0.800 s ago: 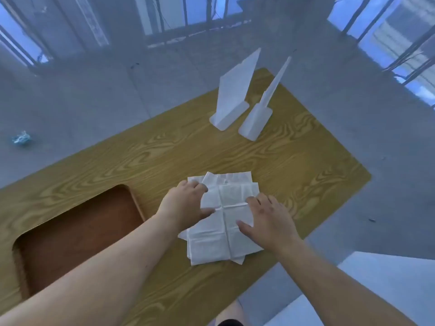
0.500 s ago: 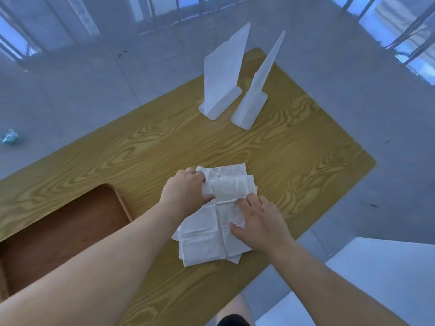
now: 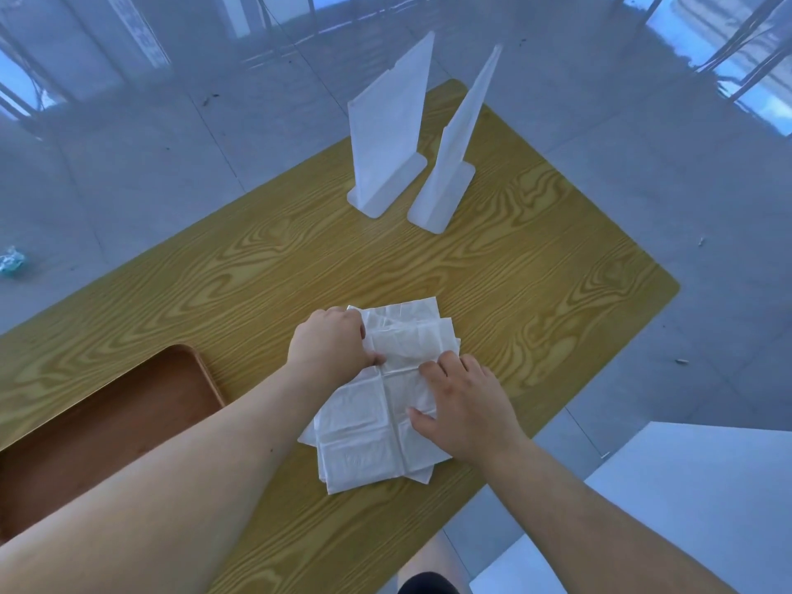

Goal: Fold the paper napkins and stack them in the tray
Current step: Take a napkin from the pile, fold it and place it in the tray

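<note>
A loose pile of white paper napkins point(image 3: 368, 439) lies on the wooden table near its front edge. My left hand point(image 3: 330, 345) pinches the far left part of the top napkin point(image 3: 407, 340), which is lifted and wrinkled there. My right hand point(image 3: 463, 405) rests flat on the right side of the pile, fingers spread, pressing it down. The brown wooden tray point(image 3: 128, 418) sits to the left of the pile, partly behind my left forearm; the part I see holds nothing.
Two white upright plastic stands point(image 3: 385, 135) point(image 3: 454, 165) are at the table's far end. The table's right and front edges drop to a grey tiled floor. A white surface point(image 3: 685, 486) is at the lower right. Crumpled litter point(image 3: 10, 259) lies on the floor at left.
My left hand has closed on the top napkin's far part and raised it, so it wrinkles. My right hand slid slightly onto the pile. The camera tilted a little.
</note>
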A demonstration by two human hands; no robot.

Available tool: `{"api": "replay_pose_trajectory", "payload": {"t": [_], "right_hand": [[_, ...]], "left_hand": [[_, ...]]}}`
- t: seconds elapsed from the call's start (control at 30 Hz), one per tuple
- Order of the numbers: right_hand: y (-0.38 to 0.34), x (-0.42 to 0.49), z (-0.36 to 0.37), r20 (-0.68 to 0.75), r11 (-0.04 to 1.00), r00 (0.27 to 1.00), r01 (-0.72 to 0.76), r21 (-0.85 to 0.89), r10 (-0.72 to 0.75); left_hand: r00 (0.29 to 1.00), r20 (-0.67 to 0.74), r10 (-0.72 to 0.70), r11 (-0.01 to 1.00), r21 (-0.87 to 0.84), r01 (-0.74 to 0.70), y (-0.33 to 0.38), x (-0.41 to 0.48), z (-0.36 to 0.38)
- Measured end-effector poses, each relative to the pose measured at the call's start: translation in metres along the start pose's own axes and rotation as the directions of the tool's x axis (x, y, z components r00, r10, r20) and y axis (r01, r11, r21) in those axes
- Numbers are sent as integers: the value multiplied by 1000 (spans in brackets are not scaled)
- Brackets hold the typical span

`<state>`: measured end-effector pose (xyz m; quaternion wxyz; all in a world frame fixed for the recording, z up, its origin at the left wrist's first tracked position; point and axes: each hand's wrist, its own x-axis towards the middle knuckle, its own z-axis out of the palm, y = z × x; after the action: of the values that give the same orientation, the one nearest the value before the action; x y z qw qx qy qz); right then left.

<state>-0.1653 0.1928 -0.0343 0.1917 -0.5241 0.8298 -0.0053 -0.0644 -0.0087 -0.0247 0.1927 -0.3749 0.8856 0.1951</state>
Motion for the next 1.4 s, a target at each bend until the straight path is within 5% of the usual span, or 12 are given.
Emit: {"api": "replay_pose_trajectory", "payload": {"t": [0.4, 0.6, 0.73, 0.87, 0.93, 1.0, 1.13, 1.23, 1.4], "right_hand": [[3, -1, 3, -48, 1000, 999, 19, 12, -18], [5, -4, 6, -107, 999, 994, 19, 38, -14], [12, -13, 2, -195, 979, 973, -85, 186, 121], [19, -22, -8, -106, 856, 918, -308, 414, 382], [23, -28, -15, -12, 735, 879, -391, 554, 477], [23, -35, -20, 118, 584, 861, -430, 688, 495], [-4, -35, -32, 357, 232, 872, -443, 866, 334], [-42, -23, -44, 496, -25, 867, -496, 868, 48], [-112, 0, -58, 468, -303, 846, -529, 793, -255]], "left_hand": [[998, 66, -18, 997, -73, 22, 0, 10, 3], [993, 111, -39, 947, -314, 72, -3, 8, 4], [973, 227, -42, 928, -352, 122, -4, -2, -5], [962, 273, -16, 925, -361, 118, -2, -17, -8], [948, 319, 15, 819, -548, 172, -7, -30, -18], [913, 396, 96, 571, -773, 276, -16, -51, -33], [887, 347, 305, 129, -938, 322, -41, -93, -65], [917, 257, 307, -48, -958, 284, -65, -118, -82], [955, 174, 241, -213, -950, 227, -125, -154, -100]]}}
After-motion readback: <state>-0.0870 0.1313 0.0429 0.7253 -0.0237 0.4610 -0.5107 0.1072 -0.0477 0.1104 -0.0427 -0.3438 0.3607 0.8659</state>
